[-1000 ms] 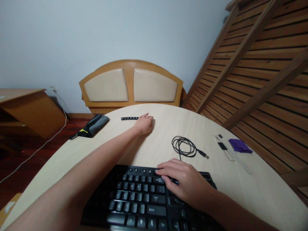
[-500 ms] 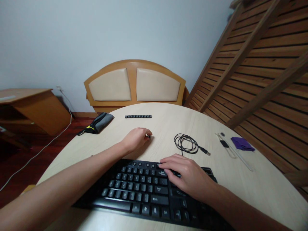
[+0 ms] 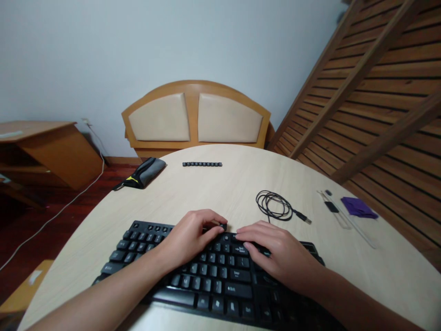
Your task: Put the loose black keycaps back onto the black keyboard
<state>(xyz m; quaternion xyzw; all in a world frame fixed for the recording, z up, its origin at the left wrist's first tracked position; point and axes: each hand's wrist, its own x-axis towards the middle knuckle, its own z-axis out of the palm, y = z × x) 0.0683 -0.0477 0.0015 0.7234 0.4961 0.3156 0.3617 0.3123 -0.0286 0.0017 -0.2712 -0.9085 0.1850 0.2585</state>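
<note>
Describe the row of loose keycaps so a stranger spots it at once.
On the pale table, look past the keyboard toward the far edge, near the headboard. Just right of the pouch lies the row of keycaps. Unlike the bulky pouch and the coiled cable, it is a thin, straight line of small dark pieces.
</note>
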